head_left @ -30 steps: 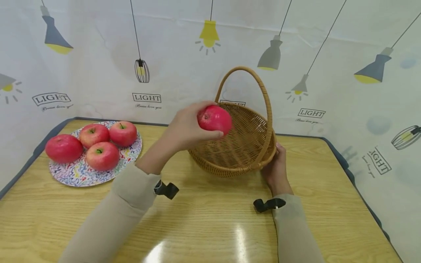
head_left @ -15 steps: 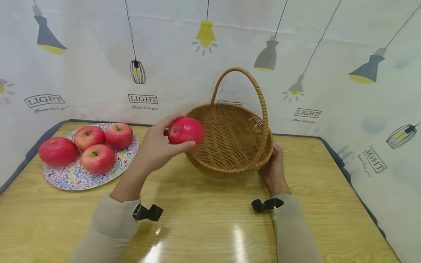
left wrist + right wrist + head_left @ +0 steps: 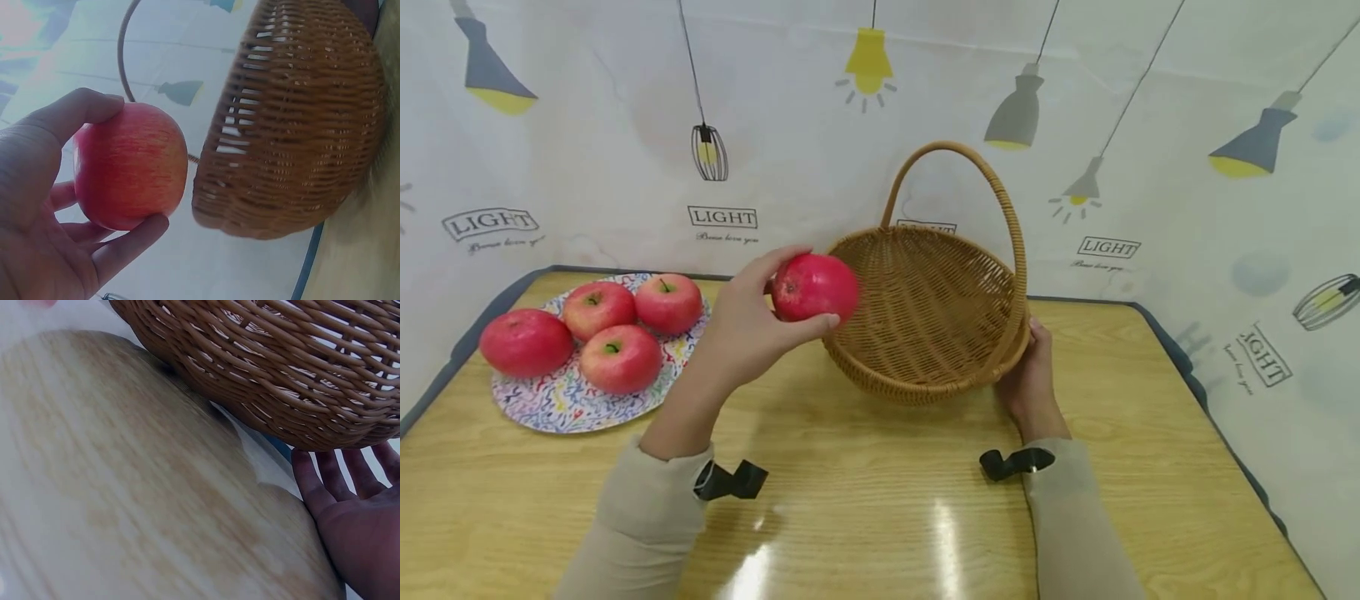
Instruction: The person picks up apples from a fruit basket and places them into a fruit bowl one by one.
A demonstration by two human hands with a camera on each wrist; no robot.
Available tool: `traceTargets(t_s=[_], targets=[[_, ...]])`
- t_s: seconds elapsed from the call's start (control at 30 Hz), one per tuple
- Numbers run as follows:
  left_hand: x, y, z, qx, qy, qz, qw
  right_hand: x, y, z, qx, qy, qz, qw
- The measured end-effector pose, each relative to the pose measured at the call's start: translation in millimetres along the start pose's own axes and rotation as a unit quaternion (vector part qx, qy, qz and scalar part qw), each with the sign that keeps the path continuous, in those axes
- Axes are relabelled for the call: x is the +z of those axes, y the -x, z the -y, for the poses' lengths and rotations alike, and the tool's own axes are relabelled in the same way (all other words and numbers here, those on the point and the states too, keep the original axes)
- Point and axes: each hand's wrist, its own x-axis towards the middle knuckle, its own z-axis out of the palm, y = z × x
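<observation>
My left hand (image 3: 748, 325) grips a red apple (image 3: 816, 288) between thumb and fingers, in the air just left of the wicker basket (image 3: 925, 312). In the left wrist view the apple (image 3: 131, 167) is apart from the basket's side (image 3: 294, 125). My right hand (image 3: 1030, 387) is at the basket's right side. The right wrist view shows its fingers (image 3: 334, 475) fairly straight, their tips against the woven wall (image 3: 269, 375); the thumb is hard to make out. The basket's mouth faces me, with bare weave inside.
Several red apples (image 3: 621, 359) lie on a patterned plate (image 3: 576, 408) at the left of the wooden table (image 3: 865, 500). The basket's tall arched handle (image 3: 1011, 217) rises in front of the printed backdrop (image 3: 805, 125). Black cameras (image 3: 730, 480) are strapped to both wrists.
My left hand, with the apple, has moved left from over the basket's mouth to beside its left rim, mostly in the first half second. The right hand stays on the basket.
</observation>
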Motion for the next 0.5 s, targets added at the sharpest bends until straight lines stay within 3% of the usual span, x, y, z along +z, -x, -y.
traceTargets(t_s=[0.2, 0.5], targets=[[-12.0, -1.6, 5.2, 0.002, -0.060, -0.029, 0.9978, 0.0, -1.1, 0.9, 0.003, -0.005, -0.007, 1.000], [-19.2, -3.2, 15.5, -0.020, -0.115, -0.028, 0.9927, 2.0, -0.6, 0.1, 0.007, -0.005, -0.010, 1.000]])
